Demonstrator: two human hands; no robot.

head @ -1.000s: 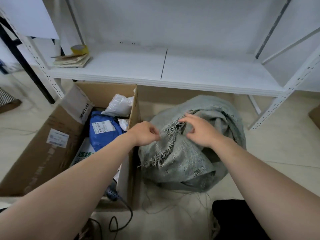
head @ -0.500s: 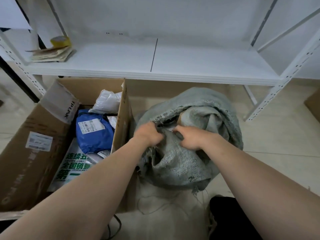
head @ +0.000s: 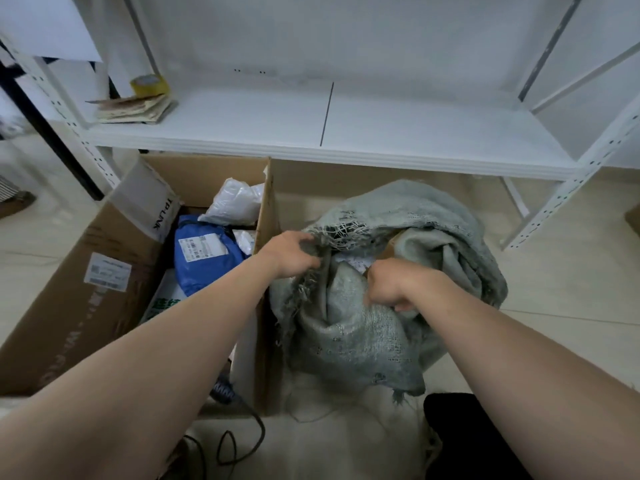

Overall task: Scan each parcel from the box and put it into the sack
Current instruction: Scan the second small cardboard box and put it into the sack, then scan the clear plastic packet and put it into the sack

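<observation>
Head view: two bare forearms reach forward and down to a grey-green woven sack (head: 363, 337) slumped on the pale floor.
Left hand (head: 292, 252): fingers curled round the frayed rim at the left of the sack's mouth, gripping the cloth.
Right hand (head: 394, 284): closed in a fist on a bunch of sack cloth at the near right of the mouth; the fingertips are tucked under and hidden.
Sack mouth: open between the two sets of fingers, with loose threads hanging just below the left fingers.
Inside the sack: a white-labelled parcel (head: 353, 261) lies between the two hands, with a brown cardboard corner (head: 389, 245) just past the right fingers.
Box (head: 86, 289): open brown cardboard, left of the left fingers; its right wall stands just beside the sack.
Blue parcel (head: 204, 258): in the box, left of the left fingers, label up.
White bagged parcel (head: 239, 202): in the box, beyond the left fingers, against the far wall.
Green-printed parcel (head: 162, 303): low in the box, partly under the blue one and the left forearm.
Shelf (head: 381, 126): white, well beyond both hands; a tape roll (head: 149, 84) and a stack of papers (head: 138, 109) sit at its left end.
Cable (head: 242, 441): black, looped on the floor near the left elbow.
</observation>
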